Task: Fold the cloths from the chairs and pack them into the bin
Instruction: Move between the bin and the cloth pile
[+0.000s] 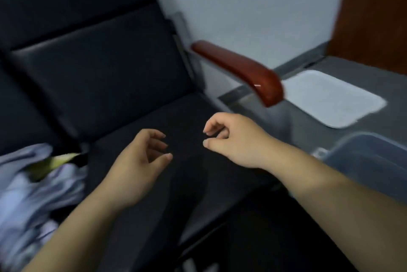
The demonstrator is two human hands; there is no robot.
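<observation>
Frame is motion-blurred, fine detail is soft.

- Left hand (141, 161): over the black chair seat (187, 174), palm turned inward, fingers loosely curled with gaps between them. Holds nothing.
- Right hand (231, 139): also over the seat, a little further forward and just right of the left hand. Fingers curled under, thumb straight, a visible gap between thumb and forefinger. Nothing in it. The two hands are near each other but apart.
- Cloths (33, 194): crumpled pale lavender-grey pile at lower left, beside the left forearm, at the left side of the seat. Can't tell if it lies on this seat or the next one. A yellow-green cloth (55, 161) pokes out near the top of the pile. All unfolded, neither hand touches them.
- Bin (370, 161): translucent plastic, only one corner in view at the right edge, just beyond the right forearm, on the grey surface (385, 82). Contents can't be made out.
- Backrest (99, 62): black, padded, upright behind the seat.
- Armrest (237, 69): red-brown wood, on the chair's right side, above the seat.
- White rectangular pad (330, 97): flat on the grey surface, between the armrest and the bin.
- Pale blue-grey wall (253, 7) behind the chair.
</observation>
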